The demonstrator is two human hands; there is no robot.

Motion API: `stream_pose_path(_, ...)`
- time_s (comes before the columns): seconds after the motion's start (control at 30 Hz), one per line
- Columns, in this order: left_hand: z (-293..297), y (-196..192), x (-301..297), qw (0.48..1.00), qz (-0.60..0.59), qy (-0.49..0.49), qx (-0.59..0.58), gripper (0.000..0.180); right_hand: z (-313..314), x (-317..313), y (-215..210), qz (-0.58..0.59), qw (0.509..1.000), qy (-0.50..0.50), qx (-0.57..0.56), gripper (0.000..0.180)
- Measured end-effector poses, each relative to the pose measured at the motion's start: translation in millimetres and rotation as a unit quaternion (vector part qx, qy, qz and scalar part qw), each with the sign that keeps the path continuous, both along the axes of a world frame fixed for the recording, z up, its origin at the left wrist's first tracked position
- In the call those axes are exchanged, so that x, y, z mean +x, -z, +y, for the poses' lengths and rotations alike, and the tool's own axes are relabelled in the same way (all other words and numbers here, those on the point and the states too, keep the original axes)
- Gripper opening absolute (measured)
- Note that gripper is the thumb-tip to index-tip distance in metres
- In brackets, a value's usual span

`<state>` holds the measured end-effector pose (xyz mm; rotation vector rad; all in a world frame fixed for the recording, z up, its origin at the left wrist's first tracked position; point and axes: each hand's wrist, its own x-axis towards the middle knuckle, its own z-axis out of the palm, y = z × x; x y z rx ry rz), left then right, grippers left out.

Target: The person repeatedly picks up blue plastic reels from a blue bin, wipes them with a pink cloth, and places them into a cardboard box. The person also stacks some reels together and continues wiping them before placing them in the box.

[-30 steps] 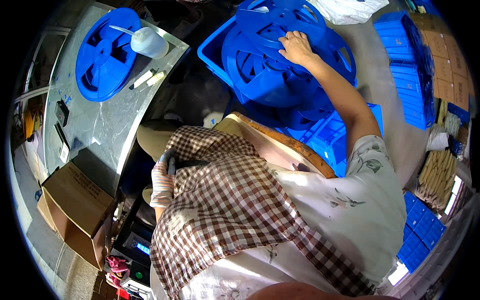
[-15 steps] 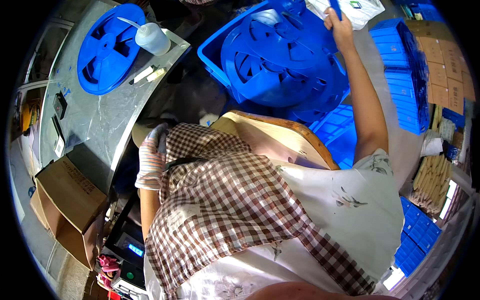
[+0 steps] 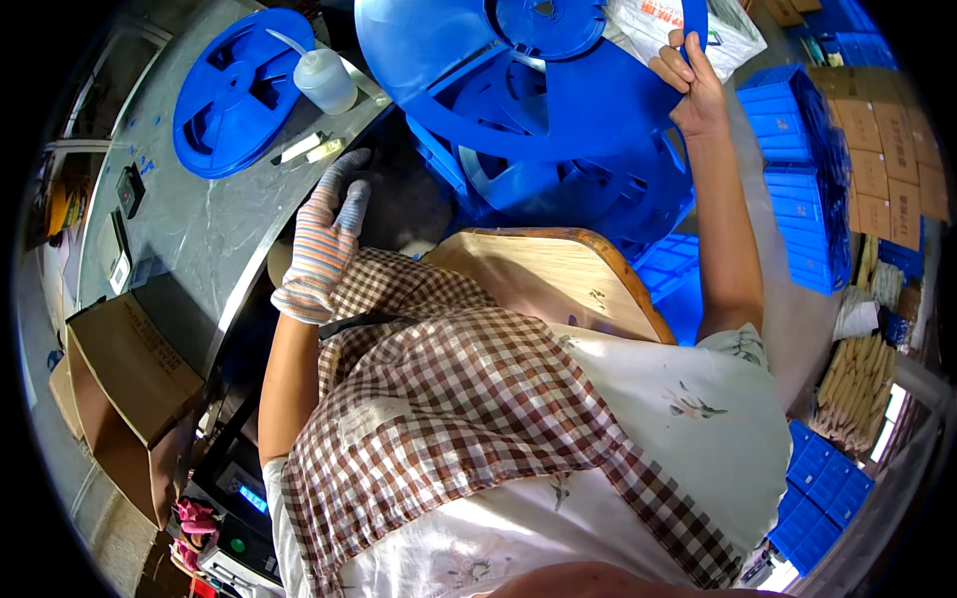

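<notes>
My right hand [image 3: 700, 92] is bare and grips the rim of a large round blue plastic reel disc [image 3: 618, 105], its fingers curled over the edge. The disc is raised above other blue discs [image 3: 598, 194] heaped in a blue bin [image 3: 431, 151]. My left hand [image 3: 334, 224], in a striped knit glove with grey fingertips, holds nothing. Its thumb stands apart from the fingers, between the metal table edge and the bin. Another blue disc [image 3: 204, 140] lies on the table, next to a white squeeze bottle [image 3: 326, 84] with a bent spout.
The grey metal table [image 3: 189, 234] bears two pale marker-like sticks [image 3: 299, 149]. An open cardboard box [image 3: 135, 374] sits at its near end. A wooden board [image 3: 538, 259] with a rounded edge stands before me. Stacked blue crates [image 3: 802, 199] and cardboard boxes [image 3: 882, 130] are at the right.
My right hand has lifted the blue disc off the heap into fuller view. My gloved left hand has moved up and away from my apron, fingers now extended.
</notes>
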<state>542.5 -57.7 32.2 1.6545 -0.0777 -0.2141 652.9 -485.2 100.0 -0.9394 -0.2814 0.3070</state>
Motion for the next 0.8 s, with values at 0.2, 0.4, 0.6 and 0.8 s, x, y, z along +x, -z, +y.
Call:
stream_pose_path(0.2,-1,6,2,0.999,0.031,-0.004,-0.036,0.029,14,-9,-30,-0.166,0.950,0.145,-0.221,0.027)
stream_pose_path(0.4,15,33,-25,0.995,0.079,-0.023,-0.047,0.026,28,-15,53,-0.382,0.467,0.179,-0.777,0.034)
stream_pose_path(0.6,30,33,-40,0.995,0.100,-0.024,0.007,0.026,-15,-48,167,-0.269,0.440,0.041,-0.856,0.047)
stream_pose_path(0.8,32,54,-42,0.996,0.094,0.005,0.002,0.025,-26,-51,166,-0.208,0.445,0.024,-0.871,0.046)
